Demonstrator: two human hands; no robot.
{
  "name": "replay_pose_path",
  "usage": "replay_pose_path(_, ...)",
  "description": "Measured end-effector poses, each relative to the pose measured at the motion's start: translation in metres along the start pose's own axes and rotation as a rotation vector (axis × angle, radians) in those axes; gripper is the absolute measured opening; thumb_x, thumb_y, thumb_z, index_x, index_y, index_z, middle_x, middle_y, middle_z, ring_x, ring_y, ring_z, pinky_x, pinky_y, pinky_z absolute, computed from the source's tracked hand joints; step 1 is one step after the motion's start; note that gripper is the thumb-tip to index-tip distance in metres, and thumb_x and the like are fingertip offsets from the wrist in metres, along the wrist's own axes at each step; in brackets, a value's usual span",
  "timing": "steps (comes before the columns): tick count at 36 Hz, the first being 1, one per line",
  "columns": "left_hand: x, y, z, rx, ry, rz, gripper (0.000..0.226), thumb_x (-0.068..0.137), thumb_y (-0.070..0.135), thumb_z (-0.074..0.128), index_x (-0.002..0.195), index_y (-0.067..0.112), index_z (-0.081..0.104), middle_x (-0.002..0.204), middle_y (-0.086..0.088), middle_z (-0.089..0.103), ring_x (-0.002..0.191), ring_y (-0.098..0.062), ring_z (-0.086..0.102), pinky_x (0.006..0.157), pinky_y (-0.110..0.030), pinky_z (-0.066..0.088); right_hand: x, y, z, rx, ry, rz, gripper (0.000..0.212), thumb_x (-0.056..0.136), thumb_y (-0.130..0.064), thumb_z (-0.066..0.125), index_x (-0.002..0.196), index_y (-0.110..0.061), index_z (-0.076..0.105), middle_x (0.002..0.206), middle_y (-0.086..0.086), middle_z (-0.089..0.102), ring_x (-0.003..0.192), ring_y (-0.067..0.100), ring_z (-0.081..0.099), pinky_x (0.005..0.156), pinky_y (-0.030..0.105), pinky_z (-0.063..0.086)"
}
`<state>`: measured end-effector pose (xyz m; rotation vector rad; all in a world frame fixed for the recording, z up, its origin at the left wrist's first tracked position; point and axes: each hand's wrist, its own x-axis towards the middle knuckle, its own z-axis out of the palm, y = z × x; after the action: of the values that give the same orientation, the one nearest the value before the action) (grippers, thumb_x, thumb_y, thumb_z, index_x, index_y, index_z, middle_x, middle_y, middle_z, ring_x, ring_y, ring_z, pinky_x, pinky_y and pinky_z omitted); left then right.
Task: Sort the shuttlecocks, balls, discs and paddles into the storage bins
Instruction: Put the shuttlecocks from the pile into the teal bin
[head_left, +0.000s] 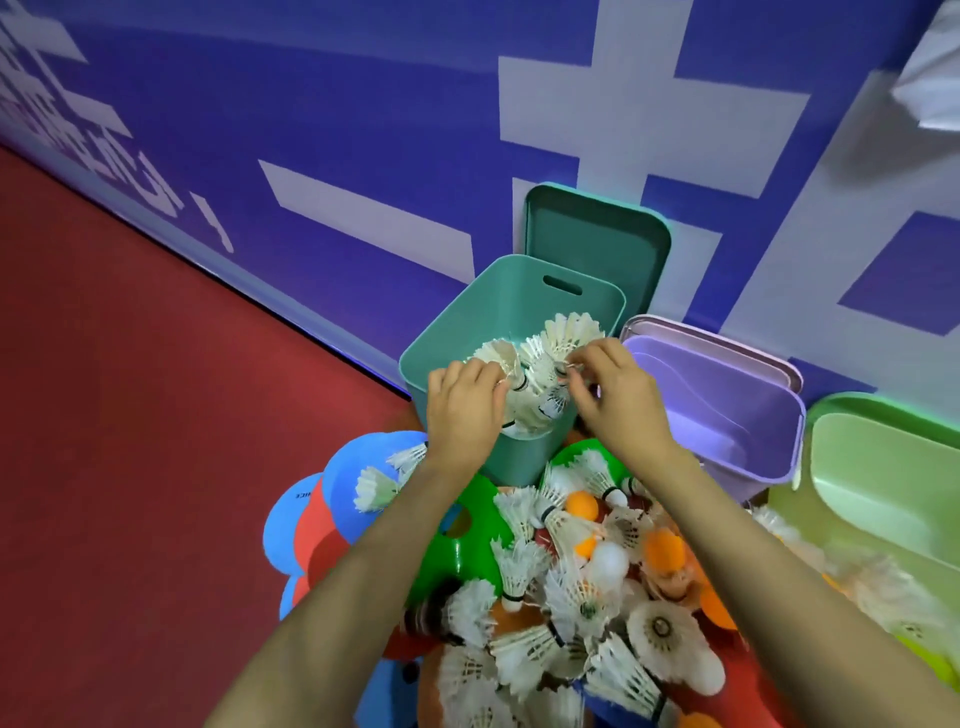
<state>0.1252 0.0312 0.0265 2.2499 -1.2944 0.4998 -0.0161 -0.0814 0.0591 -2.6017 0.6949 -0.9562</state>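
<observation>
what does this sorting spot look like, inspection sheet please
surface: red sports floor.
job's things: teal plastic bin holds white feather shuttlecocks; purple plastic bin and green plastic bin stand to its right; mixed pile of shuttlecocks, orange balls and flat plastic discs in front.
clutter: nothing seen
hands: left hand and right hand each grip shuttlecocks over the teal bin.
cables: nothing seen
surroundings: blue wall with white lettering; teal lid leans on it.

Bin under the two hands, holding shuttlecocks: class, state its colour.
The bin is teal green; the head view, the only one, shows it clearly.
</observation>
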Motion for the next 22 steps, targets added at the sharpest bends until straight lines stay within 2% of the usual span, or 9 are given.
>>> replay_pose_path(4,0.051,-0.005,0.021,0.074,-0.310,-0.035,0.022,0.097,0.026,0.046,0.104,0.013,0.062,0.105,-0.004,0.063,0.102,-0.026,0.053,0.087,-0.035,0.035,0.044,0.020,0.021,-0.090,-0.194,0.169,0.022,0.090,-0.012,0.050,0.111,-0.004,0.055,0.111,0.014,0.054,0.087,0.037,0.059,0.070,0.042,0.049)
replay_pose_path(7,0.080,-0.012,0.044,0.107,-0.423,-0.052,0.019,0.094,0.015,0.048,0.105,0.009,0.062,0.106,-0.009,0.063,0.103,-0.028,0.054,0.085,-0.036,0.041,0.069,0.030,0.038,-0.128,-0.338,0.238,0.028,0.090,-0.010,0.047,0.116,-0.002,0.049,0.119,0.017,0.050,0.095,0.039,0.058,0.079,0.043,0.048)
replay_pose_path(14,0.126,-0.018,0.098,0.144,-0.525,-0.052,0.021,0.092,0.009,0.047,0.109,0.012,0.059,0.109,-0.008,0.063,0.101,-0.028,0.060,0.073,-0.035,0.047,0.110,0.055,0.076,-0.251,-0.534,0.345,0.032,0.089,-0.005,0.043,0.121,0.000,0.045,0.128,0.020,0.046,0.107,0.039,0.055,0.086,0.039,0.043)
replay_pose_path(19,0.148,-0.022,0.124,0.150,-0.532,-0.071,0.028,0.092,0.002,0.044,0.116,0.010,0.057,0.117,-0.008,0.059,0.111,-0.027,0.054,0.079,-0.036,0.047,0.125,0.070,0.095,-0.319,-0.584,0.388,0.035,0.091,-0.004,0.042,0.125,0.001,0.042,0.130,0.022,0.046,0.108,0.041,0.056,0.087,0.040,0.044)
replay_pose_path(22,0.152,-0.025,0.136,0.175,-0.624,-0.117,0.037,0.092,-0.002,0.040,0.129,0.004,0.046,0.129,-0.013,0.050,0.121,-0.028,0.047,0.088,-0.036,0.047,0.129,0.074,0.101,-0.338,-0.634,0.409,0.039,0.090,-0.004,0.044,0.129,-0.001,0.038,0.129,0.021,0.046,0.111,0.041,0.054,0.089,0.040,0.044)
